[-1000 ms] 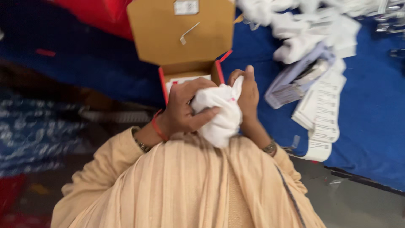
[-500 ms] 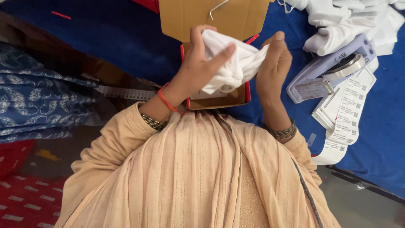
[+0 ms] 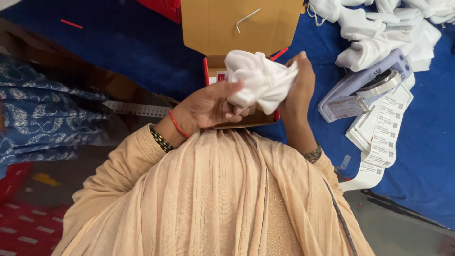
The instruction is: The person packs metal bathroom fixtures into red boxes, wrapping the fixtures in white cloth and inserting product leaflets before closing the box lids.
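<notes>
Here, both of your hands were closed around one bundle of white cloth [image 3: 259,80], held up just above the open cardboard box [image 3: 239,28] in front of your chest. Your left hand [image 3: 211,106] gripped it from below and from the left, thumb stretched across the near side of the fabric and the other fingers curled beneath it, a thin red thread band [image 3: 178,124] circling that wrist beside a dark beaded bracelet. Your right hand [image 3: 298,87] pressed against the cloth's right side, fingers upright and wrapped onto the crumpled folds (whether the fingertips pinched a seam or merely pushed, you could not tell from this angle). The bundle hid most of the box's red-edged tray; the brown lid stood open beyond it, with a small bent metal key [image 3: 247,19] lying on the inside of the flap.

The box sat on a blue table cover [image 3: 142,52]. To your right, near but not touching your forearm, lay a pale lilac tape dispenser [image 3: 362,85], and against it a strip of white printed labels [image 3: 384,132] trailed toward the table's edge. Further back on the right was a heap of white garments [image 3: 379,28]. To your left lay folded blue patterned fabric [image 3: 42,118].
</notes>
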